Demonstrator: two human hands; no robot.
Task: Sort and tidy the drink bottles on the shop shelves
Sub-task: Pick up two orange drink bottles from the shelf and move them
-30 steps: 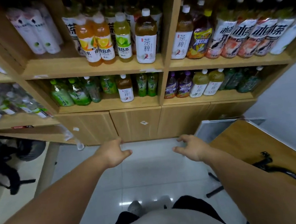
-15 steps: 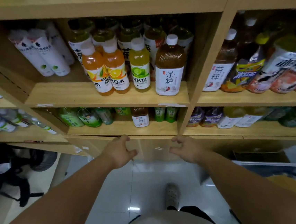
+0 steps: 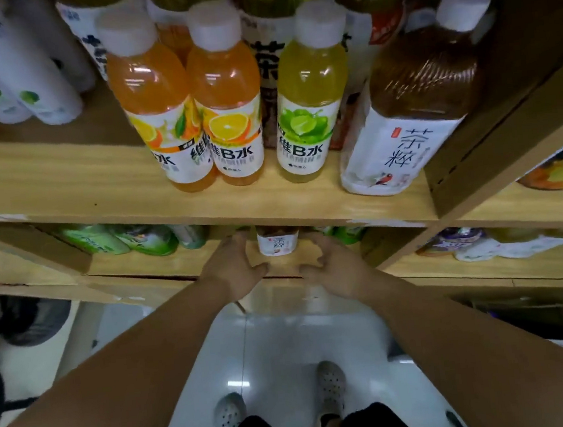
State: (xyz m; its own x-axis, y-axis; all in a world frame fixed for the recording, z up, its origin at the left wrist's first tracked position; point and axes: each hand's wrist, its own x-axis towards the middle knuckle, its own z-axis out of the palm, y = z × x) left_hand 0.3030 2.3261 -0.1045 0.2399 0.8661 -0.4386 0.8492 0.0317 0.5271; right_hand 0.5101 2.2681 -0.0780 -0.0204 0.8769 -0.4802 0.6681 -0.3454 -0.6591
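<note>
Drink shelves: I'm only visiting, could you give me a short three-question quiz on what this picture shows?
1. True or false: the right hand holds a bottle from the upper shelf.
2. Which stands at the right end of that shelf's front row? A) brown tea bottle B) milk carton C) soda can
3. Fill in: the small tea bottle on the lower shelf stands ____ the left hand and the right hand.
Key: 1 false; 2 A; 3 between.
</note>
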